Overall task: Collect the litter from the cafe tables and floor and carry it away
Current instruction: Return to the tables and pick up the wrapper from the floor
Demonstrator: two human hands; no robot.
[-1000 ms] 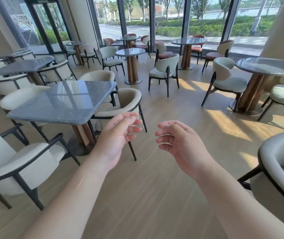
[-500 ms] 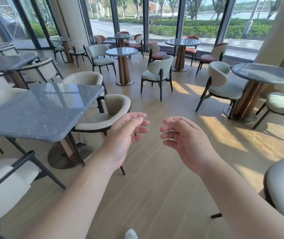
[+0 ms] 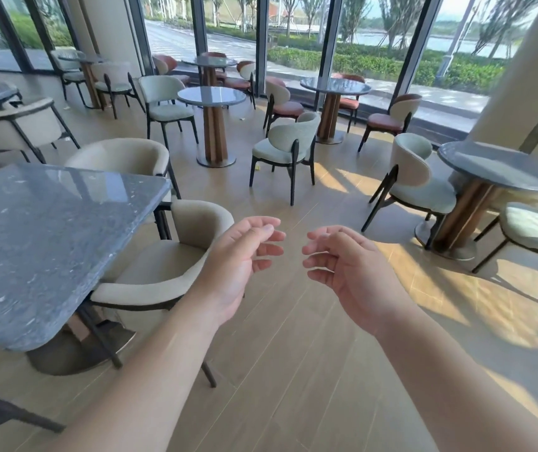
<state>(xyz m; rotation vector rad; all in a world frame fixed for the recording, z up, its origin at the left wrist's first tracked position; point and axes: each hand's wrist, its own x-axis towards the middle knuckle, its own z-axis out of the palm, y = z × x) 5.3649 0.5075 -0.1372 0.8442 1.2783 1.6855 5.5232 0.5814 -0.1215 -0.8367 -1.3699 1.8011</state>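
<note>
Both empty: left hand (image 3: 238, 265), right hand (image 3: 349, 272); possible litter (image 3: 259, 167) on floor.

Nearest surface: a square grey stone top (image 3: 49, 243) on a metal pedestal, at left.
Seating: a cream armchair (image 3: 170, 272) tucked against that surface, a second (image 3: 124, 156) behind it.
Middle of room: a round surface (image 3: 211, 95) on a wooden column, a pale green chair (image 3: 285, 146) just beside it.
Right: another round surface (image 3: 502, 168), pale chairs around it.
Windows: floor-to-ceiling glass (image 3: 297, 37), red-seated chairs (image 3: 388, 120) near it.
Floor: light wood planks (image 3: 293, 370), sunlit at right.
</note>
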